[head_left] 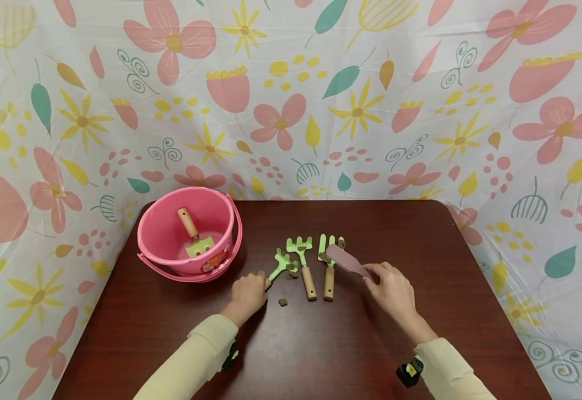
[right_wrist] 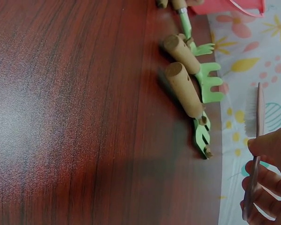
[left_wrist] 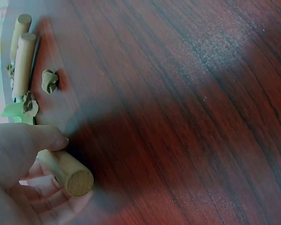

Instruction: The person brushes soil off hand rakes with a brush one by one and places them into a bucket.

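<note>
Presently, a pink brush is gripped in the right hand, and a green rake in the left hand. Between them, another rake and a fork are laid; left of the left hand, a bucket is placed.

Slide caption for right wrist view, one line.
Right hand grips a pinkish bristle brush near a green garden fork dotted with brown clumps.

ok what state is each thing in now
Left tool: held by left hand, with brown bits
Middle tool: on table, with brown bits
Right tool: on table, with brown bits
Brush: held by right hand
Brown lump: loose on table
Pink bucket: upright, bail lowered
Fourth tool: inside pink bucket
</note>
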Tool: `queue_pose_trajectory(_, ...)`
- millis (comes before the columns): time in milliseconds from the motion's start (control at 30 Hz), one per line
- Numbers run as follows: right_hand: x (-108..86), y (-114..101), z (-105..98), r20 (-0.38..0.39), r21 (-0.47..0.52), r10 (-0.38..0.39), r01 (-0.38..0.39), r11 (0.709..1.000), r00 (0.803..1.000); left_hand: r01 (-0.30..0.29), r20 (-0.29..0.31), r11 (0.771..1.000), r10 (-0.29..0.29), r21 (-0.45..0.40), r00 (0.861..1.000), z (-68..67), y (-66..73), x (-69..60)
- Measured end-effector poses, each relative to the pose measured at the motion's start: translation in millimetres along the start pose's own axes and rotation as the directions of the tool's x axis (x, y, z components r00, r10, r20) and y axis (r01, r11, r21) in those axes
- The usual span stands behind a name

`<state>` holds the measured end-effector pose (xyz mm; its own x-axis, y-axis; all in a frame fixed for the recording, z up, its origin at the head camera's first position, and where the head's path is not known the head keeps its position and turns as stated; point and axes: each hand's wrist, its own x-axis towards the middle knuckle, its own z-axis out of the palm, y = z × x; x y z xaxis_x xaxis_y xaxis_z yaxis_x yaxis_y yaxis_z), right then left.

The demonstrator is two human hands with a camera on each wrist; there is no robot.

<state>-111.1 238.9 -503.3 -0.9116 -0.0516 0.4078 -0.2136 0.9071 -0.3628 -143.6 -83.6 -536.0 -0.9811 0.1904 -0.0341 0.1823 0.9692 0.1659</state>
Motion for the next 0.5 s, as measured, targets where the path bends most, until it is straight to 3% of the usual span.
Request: queue_pose_trajectory(500, 0.7, -2.9, -2.2, -0.008, 0.011, 0.002, -0.002, 1.000, 1.000, -0.021, -0.021, 0.999, 0.021, 0.043, 1.000, -0.2, -0.6, -1.0)
